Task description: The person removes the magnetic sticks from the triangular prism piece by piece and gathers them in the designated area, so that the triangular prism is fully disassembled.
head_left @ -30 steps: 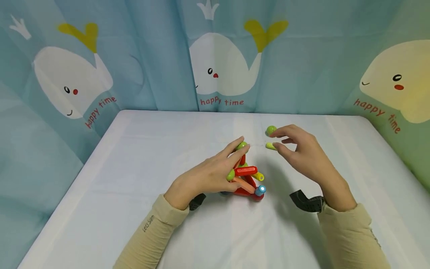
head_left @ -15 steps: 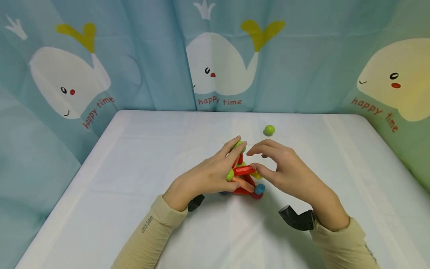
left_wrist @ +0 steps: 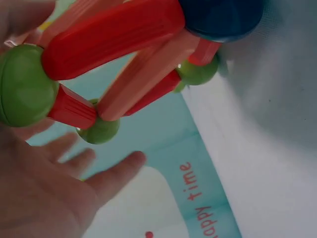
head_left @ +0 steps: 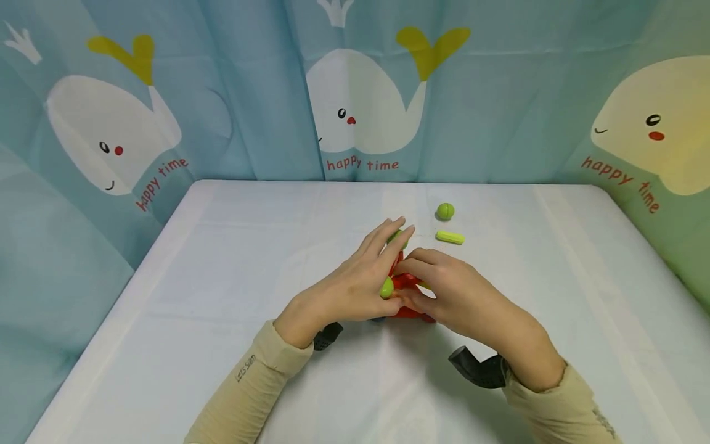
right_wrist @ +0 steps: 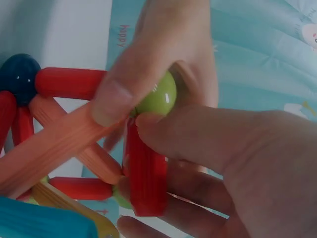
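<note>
A toy structure of coloured sticks and balls [head_left: 407, 312] stands on the table under both hands. My left hand [head_left: 352, 287] reaches over its left side with the fingers spread. In the right wrist view, the left thumb lies across an orange stick [right_wrist: 54, 144], and a green ball [right_wrist: 161, 96] sits between that thumb and the hand. My right hand [head_left: 463, 293] pinches a red stick [right_wrist: 147, 173] at the green ball. A dark blue ball [left_wrist: 223, 15] forms a lower corner. The hands hide much of the structure in the head view.
Behind the hands lie a loose green ball [head_left: 445, 211] and a loose yellow-green stick [head_left: 450, 237] on the white table [head_left: 266, 246]. A blue curtain with whales [head_left: 249, 92] hangs along the far edge. A blue stick [right_wrist: 44, 218] sticks out near the right wrist camera.
My right hand has come left and toward me, from beside the loose ball and stick to the structure, where it now pinches the red stick. The left hand has stayed nearly in place.
</note>
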Motion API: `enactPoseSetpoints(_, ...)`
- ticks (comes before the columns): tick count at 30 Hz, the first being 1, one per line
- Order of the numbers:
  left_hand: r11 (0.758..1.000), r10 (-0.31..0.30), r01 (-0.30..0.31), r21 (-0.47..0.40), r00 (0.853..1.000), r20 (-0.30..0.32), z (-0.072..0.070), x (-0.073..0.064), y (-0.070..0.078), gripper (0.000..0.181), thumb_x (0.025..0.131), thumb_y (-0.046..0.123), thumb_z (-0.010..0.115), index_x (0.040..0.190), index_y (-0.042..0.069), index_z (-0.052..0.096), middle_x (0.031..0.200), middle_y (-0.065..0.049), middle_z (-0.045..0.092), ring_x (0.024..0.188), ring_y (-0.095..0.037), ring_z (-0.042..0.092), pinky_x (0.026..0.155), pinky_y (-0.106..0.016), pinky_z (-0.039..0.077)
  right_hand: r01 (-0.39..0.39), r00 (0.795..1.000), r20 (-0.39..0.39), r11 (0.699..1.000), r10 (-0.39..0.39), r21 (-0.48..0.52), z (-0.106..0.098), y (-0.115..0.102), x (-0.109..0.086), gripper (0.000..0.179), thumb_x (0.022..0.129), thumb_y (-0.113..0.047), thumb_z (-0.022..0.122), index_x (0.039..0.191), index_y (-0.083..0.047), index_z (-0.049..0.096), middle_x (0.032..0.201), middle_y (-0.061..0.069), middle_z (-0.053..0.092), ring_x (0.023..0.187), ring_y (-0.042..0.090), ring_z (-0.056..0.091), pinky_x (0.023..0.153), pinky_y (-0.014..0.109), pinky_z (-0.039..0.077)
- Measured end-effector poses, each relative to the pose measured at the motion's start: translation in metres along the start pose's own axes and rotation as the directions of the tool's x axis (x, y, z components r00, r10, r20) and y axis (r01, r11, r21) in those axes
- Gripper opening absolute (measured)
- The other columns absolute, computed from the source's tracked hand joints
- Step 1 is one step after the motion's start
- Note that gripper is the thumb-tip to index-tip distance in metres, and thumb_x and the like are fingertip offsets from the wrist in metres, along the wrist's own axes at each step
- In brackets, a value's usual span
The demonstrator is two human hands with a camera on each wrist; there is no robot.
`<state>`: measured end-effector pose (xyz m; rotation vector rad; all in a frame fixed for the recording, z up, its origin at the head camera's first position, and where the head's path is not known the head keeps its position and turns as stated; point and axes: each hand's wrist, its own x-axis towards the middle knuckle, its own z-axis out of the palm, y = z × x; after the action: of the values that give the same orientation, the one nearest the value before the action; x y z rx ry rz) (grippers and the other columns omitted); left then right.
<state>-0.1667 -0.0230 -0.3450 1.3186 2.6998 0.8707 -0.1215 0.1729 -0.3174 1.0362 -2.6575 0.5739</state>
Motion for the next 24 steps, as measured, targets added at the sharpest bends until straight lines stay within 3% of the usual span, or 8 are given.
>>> enactPoseSetpoints(2,1.000,0.025,-0.025,-0.011,1.000,-0.006,0.001,0.000,-0.002,0.096,0.085,0.021,0.072,0.160,0.013,0.011,0.167,0.000,0.004,0.156,-0.021,0.003,0.122,-0.039,0.027,-0.003,1.000,0.000,1.000,0.003,0.009,0.003,0.001,0.001,0.024,0.081,-0.007,0.079,0.103,-0.014,0.072,0.097,-0.007,0.066,0.091,0.006,0.062,0.078,0.028,0.055)
enactPoseSetpoints(5,0.999,0.024,-0.024,-0.038,1.000,0.000,0.004,0.001,-0.004,0.096,0.086,0.018,0.071,0.160,0.014,0.011,0.168,0.003,0.004,0.156,-0.020,0.003,0.123,-0.041,0.024,-0.022,1.000,0.006,1.000,0.022,0.017,0.005,0.001,0.002,0.025,0.082,-0.008,0.079,0.104,-0.016,0.072,0.095,-0.010,0.064,0.086,0.004,0.059,0.075,0.026,0.053)
enactPoseSetpoints(13,0.999,-0.042,0.042,0.007,0.999,0.018,0.006,0.006,0.001,0.089,0.086,0.021,0.071,0.159,0.010,0.020,0.168,0.001,0.008,0.156,-0.022,0.002,0.120,-0.044,0.031,-0.022,1.000,0.022,1.000,0.022,-0.015,0.002,0.002,0.002,0.024,0.083,-0.008,0.078,0.105,-0.015,0.073,0.092,-0.009,0.062,0.082,0.004,0.057,0.072,0.025,0.052)
enactPoseSetpoints(24,0.991,-0.053,0.050,0.121,0.998,0.022,0.005,0.005,0.005,0.080,0.089,0.036,0.072,0.153,0.005,0.034,0.167,-0.002,0.011,0.156,-0.024,0.004,0.119,-0.038,0.033,-0.051,0.996,0.072,0.998,0.053,-0.037,-0.005,0.004,0.000,0.023,0.083,-0.015,0.080,0.104,-0.019,0.073,0.092,-0.011,0.062,0.080,0.005,0.056,0.069,0.026,0.051)
